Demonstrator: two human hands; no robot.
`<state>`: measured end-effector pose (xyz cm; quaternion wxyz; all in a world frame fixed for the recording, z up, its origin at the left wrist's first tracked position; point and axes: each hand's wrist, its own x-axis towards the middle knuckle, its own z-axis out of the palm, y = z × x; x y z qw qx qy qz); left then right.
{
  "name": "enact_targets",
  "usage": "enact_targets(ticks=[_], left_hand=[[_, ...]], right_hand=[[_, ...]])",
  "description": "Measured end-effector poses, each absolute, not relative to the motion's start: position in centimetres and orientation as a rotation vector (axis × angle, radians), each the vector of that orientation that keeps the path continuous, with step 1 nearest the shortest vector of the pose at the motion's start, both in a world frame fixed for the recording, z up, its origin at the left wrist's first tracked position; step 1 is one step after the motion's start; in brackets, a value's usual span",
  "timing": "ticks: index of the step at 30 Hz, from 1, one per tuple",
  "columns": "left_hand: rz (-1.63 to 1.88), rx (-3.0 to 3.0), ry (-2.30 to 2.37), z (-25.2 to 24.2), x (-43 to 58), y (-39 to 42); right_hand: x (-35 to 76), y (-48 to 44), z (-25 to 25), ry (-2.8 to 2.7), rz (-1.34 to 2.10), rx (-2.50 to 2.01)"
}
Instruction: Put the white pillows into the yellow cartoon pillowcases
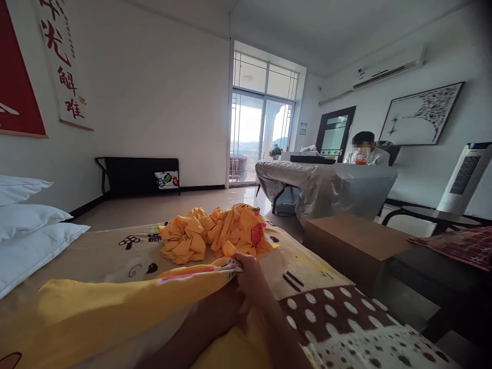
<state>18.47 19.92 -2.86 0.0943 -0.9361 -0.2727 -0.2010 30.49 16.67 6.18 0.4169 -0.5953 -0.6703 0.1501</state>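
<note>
A yellow cloth (126, 302) with a pink-and-white printed strip stretches across the bed in front of me. My right hand (248, 269) is closed on its gathered edge, with the thumb and fingers pinching the fabric. Just below, close to the right wrist, my left hand (231, 293) is curled against the same cloth; its fingers are mostly hidden. Beyond both hands lies a crumpled heap of orange-yellow fabric (215, 230) with a carrot print. Under everything is a beige and brown patterned blanket (303, 266).
White pillows (34, 230) are stacked at the left. A brown box (353, 236) stands to the right of the bed, near a red checked cloth (457, 241). Farther back, a person (369, 154) sits behind a plastic-covered table (326, 179). A black folded panel (134, 171) leans at the wall.
</note>
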Motion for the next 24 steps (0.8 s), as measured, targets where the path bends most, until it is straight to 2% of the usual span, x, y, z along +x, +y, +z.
enact_targets(ticks=[5, 10, 18, 24], left_hand=[[-0.529, -2.747, -0.824, -2.0, 18.6, 19.7], [-0.610, -2.689, -0.725, -2.4, 18.5, 19.9], [-0.615, -2.782, -1.031, -2.3, 18.8, 19.6], [-0.711, -2.782, -0.994, -2.2, 18.6, 19.7]], right_hand=[[30.2, 16.7, 5.9, -1.656, 0.314, -1.612], [30.4, 17.0, 5.8, -1.638, 0.261, -1.732], [31.1, 17.4, 5.8, -1.685, 0.345, -1.541], [31.3, 17.5, 5.6, -1.699, 0.338, -1.598]])
